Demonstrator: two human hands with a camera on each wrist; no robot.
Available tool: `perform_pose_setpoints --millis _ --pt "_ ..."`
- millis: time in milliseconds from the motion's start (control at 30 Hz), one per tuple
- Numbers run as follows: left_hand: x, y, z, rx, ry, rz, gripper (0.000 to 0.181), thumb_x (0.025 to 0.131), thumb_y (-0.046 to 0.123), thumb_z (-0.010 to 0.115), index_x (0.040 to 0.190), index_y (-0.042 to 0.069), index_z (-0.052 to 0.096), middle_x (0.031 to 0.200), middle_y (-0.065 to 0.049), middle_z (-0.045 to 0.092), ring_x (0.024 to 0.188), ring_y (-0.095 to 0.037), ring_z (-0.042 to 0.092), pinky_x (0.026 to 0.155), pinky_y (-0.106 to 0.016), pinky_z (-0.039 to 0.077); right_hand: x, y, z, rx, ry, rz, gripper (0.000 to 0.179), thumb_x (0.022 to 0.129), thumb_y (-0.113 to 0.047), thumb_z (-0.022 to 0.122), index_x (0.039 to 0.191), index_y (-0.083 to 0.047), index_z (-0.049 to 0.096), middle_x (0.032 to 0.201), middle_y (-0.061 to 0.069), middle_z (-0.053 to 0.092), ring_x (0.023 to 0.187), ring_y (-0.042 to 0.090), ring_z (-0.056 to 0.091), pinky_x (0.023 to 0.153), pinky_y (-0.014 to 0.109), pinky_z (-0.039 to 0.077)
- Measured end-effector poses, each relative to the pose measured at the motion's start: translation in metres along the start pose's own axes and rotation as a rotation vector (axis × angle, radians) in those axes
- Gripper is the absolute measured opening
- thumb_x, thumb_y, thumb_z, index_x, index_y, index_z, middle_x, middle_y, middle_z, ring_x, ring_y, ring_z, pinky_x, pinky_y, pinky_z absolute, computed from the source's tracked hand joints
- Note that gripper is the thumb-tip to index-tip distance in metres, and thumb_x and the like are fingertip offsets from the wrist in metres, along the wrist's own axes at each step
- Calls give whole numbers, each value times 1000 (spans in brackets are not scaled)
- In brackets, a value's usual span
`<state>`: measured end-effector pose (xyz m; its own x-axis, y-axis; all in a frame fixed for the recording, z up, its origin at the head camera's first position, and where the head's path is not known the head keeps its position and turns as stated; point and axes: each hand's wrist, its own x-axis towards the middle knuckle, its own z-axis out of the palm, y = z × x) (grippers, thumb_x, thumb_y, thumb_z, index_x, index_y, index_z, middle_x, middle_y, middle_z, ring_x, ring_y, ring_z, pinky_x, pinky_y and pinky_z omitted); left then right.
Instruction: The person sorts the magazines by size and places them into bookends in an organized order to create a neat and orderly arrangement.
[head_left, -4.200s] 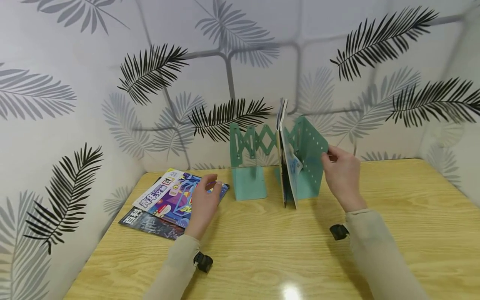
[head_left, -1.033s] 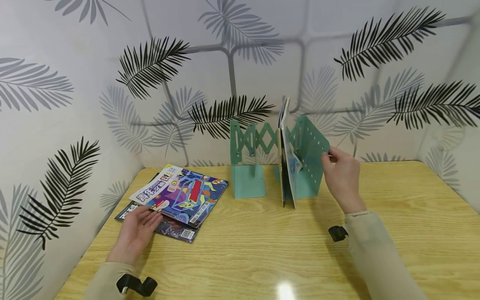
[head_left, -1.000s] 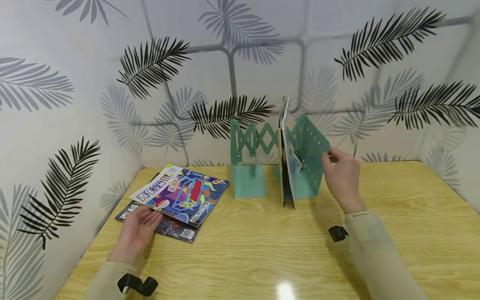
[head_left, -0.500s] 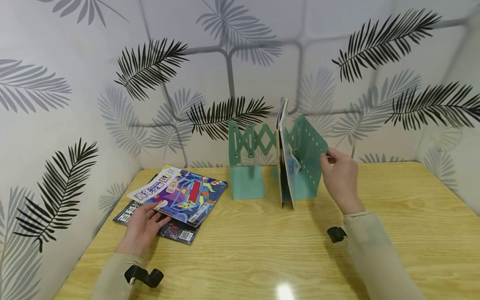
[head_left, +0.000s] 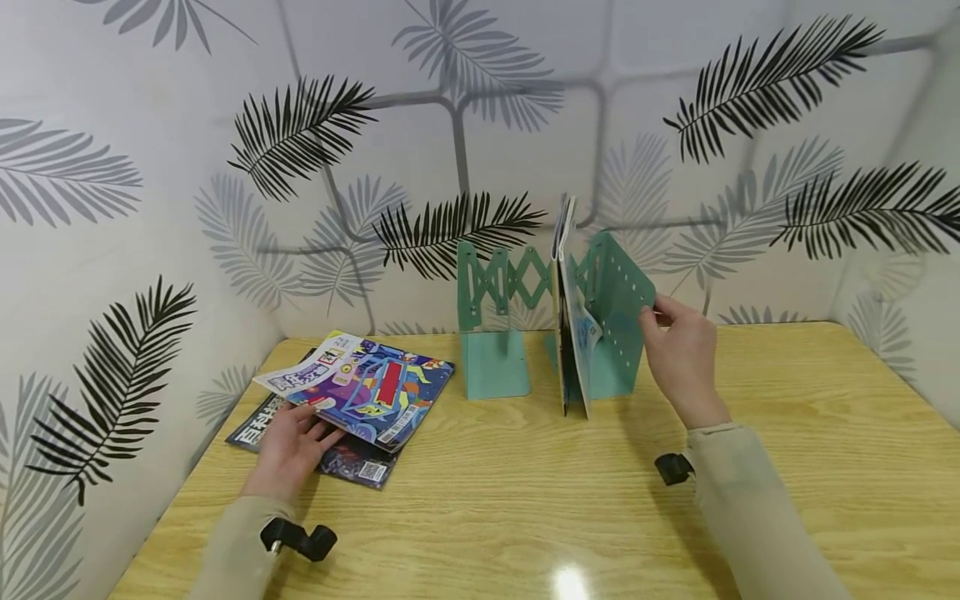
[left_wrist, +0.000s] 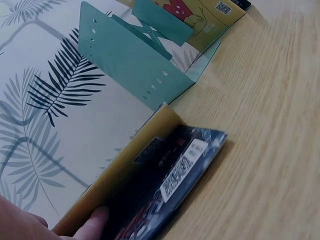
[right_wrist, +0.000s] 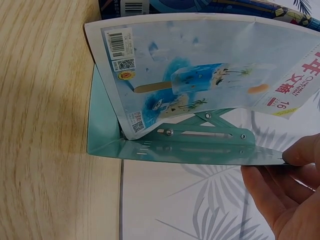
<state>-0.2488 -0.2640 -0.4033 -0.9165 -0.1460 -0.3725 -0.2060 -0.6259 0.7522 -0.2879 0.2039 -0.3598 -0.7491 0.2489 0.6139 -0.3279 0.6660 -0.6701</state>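
My left hand [head_left: 288, 450] holds the lower left edge of a purple, colourful magazine [head_left: 390, 392], fingers under it. In the left wrist view a fingertip [left_wrist: 95, 225] shows between its yellowish underside [left_wrist: 135, 145] and a dark magazine [left_wrist: 175, 175] lying below. The purple magazine's left side is slightly raised and bent. My right hand [head_left: 682, 354] pinches the upper edge of the right end panel of a green expandable bookend [head_left: 622, 317], thumb on one side and fingers on the other. Several magazines [head_left: 567, 317] stand upright in it, a pale-blue one [right_wrist: 200, 75] nearest that panel.
The bookend's left panel and base plate [head_left: 497, 367] stand left of the upright magazines, with a gap between. A wooden table [head_left: 480, 517] lies beneath everything. A leaf-patterned wall [head_left: 337, 208] closes off the back and left.
My left hand has moved from above the magazine pile round to its lower left edge, and the purple magazine's left side has risen slightly. My right hand stays on the bookend.
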Motion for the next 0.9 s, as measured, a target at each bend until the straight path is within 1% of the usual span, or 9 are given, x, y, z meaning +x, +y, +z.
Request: perform_pose_setpoints --millis 67,167,367,433,500,600,667,767,900 --pt "1 -2 3 -2 17 21 70 102 -1 26 159 30 -1 162 -10 12 145 -27 22 115 -52 22 0 1 0 -5 -1 1 27 98 -11 55 116 1 71 101 20 71 89 34 67 67 42 49" --pt "2 -4 7 -16 34 51 72 100 -6 26 158 30 4 161 -10 16 144 -28 25 114 -53 22 0 1 1 -9 -3 4 27 98 -11 55 116 1 71 100 19 72 89 34 68 69 43 50" --pt "5 -9 11 -92 81 69 79 96 -11 20 157 33 -4 162 -8 12 144 -27 23 114 -53 20 0 3 3 -8 -3 3 27 97 -11 55 114 2 72 99 19 72 87 34 68 70 46 51" --pt "7 -10 11 -102 91 56 74 98 -9 18 158 29 -3 163 -8 13 144 -25 24 115 -52 20 0 3 3 -9 -3 1 26 97 -10 55 114 2 72 99 20 72 87 34 68 70 47 52" --pt "9 -10 12 -99 98 40 69 100 -6 20 159 23 -1 162 -8 15 144 -23 25 115 -49 22 0 3 3 -12 -4 -1 26 97 -10 55 113 2 72 99 20 72 87 34 68 71 48 52" --pt "13 -10 11 -52 115 35 64 100 -6 26 158 9 6 160 -11 20 142 -22 29 114 -44 28 0 3 2 -13 -4 1 26 97 -10 55 113 2 72 99 20 72 87 34 69 71 48 52" --pt "14 -10 11 -14 130 52 67 97 -9 32 158 7 9 159 -13 23 139 -24 34 111 -43 32 1 3 1 -17 -5 3 26 98 -11 55 113 2 72 99 20 72 88 34 69 71 47 52" --pt "16 -11 11 18 145 89 75 93 -14 38 158 11 9 157 -16 27 137 -27 38 109 -46 35 1 2 0 -19 -7 9 27 98 -11 55 115 2 71 99 20 72 88 34 68 68 44 52" --pt "17 -11 10 10 152 108 81 92 -15 38 159 19 8 157 -16 27 136 -30 39 108 -49 35 1 2 0 -17 -9 15 28 98 -11 55 117 1 71 100 19 72 88 33 68 64 37 49"
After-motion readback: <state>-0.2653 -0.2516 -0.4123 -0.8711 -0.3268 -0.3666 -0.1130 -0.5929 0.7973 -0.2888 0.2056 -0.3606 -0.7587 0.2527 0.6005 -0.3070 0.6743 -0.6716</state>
